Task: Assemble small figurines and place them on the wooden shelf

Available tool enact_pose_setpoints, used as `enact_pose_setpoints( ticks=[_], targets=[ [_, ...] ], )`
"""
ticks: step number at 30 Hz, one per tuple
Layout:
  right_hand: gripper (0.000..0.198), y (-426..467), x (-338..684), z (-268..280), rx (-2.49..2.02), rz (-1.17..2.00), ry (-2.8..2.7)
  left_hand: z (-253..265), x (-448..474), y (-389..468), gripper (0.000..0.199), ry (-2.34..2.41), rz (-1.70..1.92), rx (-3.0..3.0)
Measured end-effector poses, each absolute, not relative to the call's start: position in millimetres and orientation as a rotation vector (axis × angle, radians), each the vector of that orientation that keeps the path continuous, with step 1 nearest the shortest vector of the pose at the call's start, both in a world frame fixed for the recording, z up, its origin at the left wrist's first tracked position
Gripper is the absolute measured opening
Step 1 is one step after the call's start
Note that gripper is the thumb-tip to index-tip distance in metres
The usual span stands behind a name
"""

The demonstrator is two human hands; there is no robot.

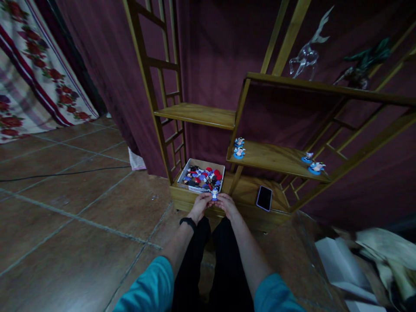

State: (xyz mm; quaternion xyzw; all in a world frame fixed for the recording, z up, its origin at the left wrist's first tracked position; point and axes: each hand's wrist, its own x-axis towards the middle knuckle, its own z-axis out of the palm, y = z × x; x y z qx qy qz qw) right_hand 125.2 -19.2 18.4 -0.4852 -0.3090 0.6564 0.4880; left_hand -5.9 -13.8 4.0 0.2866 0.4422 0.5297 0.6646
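Observation:
Both my hands meet in front of a white cardboard box full of small red, blue and black toy figures. My left hand and my right hand together pinch one small blue figure just at the box's near edge. The box stands on the bottom board of a wooden shelf unit. Two blue figures stand on the left end of the middle shelf, and two more on its right end.
A dark phone lies flat on the bottom board, right of my hands. A glass deer and a dark green ornament stand on the top shelf. White paper and cloth lie on the tiled floor at right. A black cable crosses the floor at left.

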Motion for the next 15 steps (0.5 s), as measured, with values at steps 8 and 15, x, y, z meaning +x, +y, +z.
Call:
enact_pose_setpoints(
  ticks=[8,15],
  targets=[
    [0.024,-15.1,126.5,7.6,-1.166,1.590,-0.776,2.1,-4.7,-13.3,0.016,1.026,1.208,0.644],
    [0.026,-16.1,127.7,9.3,-1.177,1.587,-0.799,1.2,-4.6,-13.4,0.016,1.021,1.216,0.668]
  ],
)
